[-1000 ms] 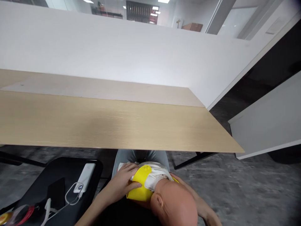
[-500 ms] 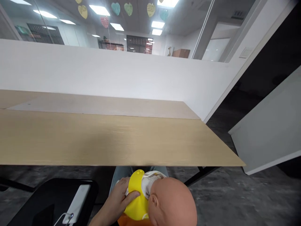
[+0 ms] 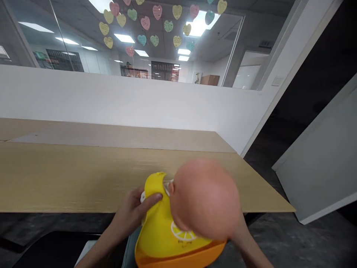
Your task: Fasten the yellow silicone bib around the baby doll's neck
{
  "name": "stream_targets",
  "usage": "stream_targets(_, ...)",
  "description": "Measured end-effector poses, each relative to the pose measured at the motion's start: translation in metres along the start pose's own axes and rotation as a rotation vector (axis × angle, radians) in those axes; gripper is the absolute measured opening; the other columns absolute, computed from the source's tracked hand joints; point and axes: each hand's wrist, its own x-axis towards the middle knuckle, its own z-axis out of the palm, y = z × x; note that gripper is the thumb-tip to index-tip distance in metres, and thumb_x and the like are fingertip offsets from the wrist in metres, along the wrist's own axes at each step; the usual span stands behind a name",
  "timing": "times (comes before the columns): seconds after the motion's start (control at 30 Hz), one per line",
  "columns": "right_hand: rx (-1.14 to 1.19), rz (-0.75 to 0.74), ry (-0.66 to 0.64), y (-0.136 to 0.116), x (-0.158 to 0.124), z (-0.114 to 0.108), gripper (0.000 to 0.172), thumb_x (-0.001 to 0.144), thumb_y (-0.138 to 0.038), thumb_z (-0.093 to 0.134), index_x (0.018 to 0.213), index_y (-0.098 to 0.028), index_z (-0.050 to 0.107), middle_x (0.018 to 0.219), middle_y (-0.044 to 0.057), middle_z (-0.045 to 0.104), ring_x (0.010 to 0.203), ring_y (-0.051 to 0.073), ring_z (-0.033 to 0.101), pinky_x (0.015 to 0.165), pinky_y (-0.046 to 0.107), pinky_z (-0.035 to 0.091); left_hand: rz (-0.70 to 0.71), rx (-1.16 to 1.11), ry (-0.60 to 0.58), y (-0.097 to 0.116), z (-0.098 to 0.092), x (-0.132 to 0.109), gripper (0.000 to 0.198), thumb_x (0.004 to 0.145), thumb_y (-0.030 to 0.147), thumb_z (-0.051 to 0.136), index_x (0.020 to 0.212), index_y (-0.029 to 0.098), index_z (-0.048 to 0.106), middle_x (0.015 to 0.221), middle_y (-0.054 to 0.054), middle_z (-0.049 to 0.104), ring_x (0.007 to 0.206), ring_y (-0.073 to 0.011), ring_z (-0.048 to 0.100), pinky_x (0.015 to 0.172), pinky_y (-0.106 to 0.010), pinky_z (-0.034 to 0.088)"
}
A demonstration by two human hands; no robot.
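Note:
A baby doll [image 3: 205, 199] with a bald, slightly blurred head is held up over the near edge of the table. Around its neck is a yellow bib [image 3: 157, 230] with a lemon-slice print and an orange catch pocket [image 3: 178, 258] along the bottom. My left hand [image 3: 134, 206] is closed on the bib's left shoulder part, thumb across the front and fingers behind. A bit of white cloth shows at the doll's neck. My right hand [image 3: 237, 230] reaches up behind the doll's head, which hides its fingers; mostly the wrist and forearm show.
The long wooden table [image 3: 69, 171] stretches ahead against a white wall [image 3: 125, 108]. Above it is a window with heart-shaped notes [image 3: 168, 25]. A black chair [image 3: 50, 249] stands at lower left, a white object partly visible on it. To the right are a dark doorway and a grey door panel [image 3: 320, 163].
The doll has risen from my lap to table-edge height, bringing the orange pocket and lemon print into view. My left hand rose with the bib. My right forearm has come into view.

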Motion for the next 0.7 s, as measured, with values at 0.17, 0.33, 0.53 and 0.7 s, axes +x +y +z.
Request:
stream_targets(0.17,-0.136,-0.025,0.078,-0.025,0.062,-0.014,0.045,0.087,-0.058,0.044,0.084,-0.016,0.058,0.077,0.009,0.064,0.071,0.024,0.059,0.058,0.029,0.043,0.105,0.041,0.016,0.01,-0.012,0.064,0.044,0.076,0.05,0.068,0.099,0.013,0.071,0.086,-0.008,0.075,0.079,-0.0264,0.07,0.07,-0.033,0.055)
stream_targets(0.33,-0.509,-0.086,0.122,-0.015,0.117,-0.011,0.05,0.093,-0.055,0.032,0.086,-0.014,0.059,0.072,0.01,0.064,0.067,0.022,0.06,0.057,0.027,0.033,0.175,0.209,0.039,0.015,-0.022,0.114,0.035,0.08,0.049,0.062,0.091,0.016,0.071,0.087,-0.006,0.075,0.083,-0.0262,0.07,0.073,-0.031,0.053)
stream_targets(0.53,-0.802,-0.086,0.095,0.015,0.167,-0.002,0.046,0.099,-0.043,0.027,0.09,-0.014,0.061,0.076,0.013,0.067,0.066,0.021,0.06,0.055,0.028,0.024,0.174,0.417,0.093,0.009,-0.029,0.161,0.034,0.08,0.048,0.058,0.082,0.017,0.07,0.084,-0.006,0.075,0.083,-0.0261,0.069,0.073,-0.029,0.05)
stream_targets(0.7,-0.917,-0.025,0.04,0.044,0.198,0.013,0.043,0.101,-0.04,0.026,0.095,-0.014,0.06,0.083,0.014,0.069,0.072,0.022,0.064,0.056,0.029,0.024,0.179,0.535,0.195,-0.018,-0.038,0.196,0.031,0.079,0.047,0.06,0.077,0.017,0.069,0.075,-0.004,0.072,0.077,-0.0251,0.066,0.072,-0.029,0.048)
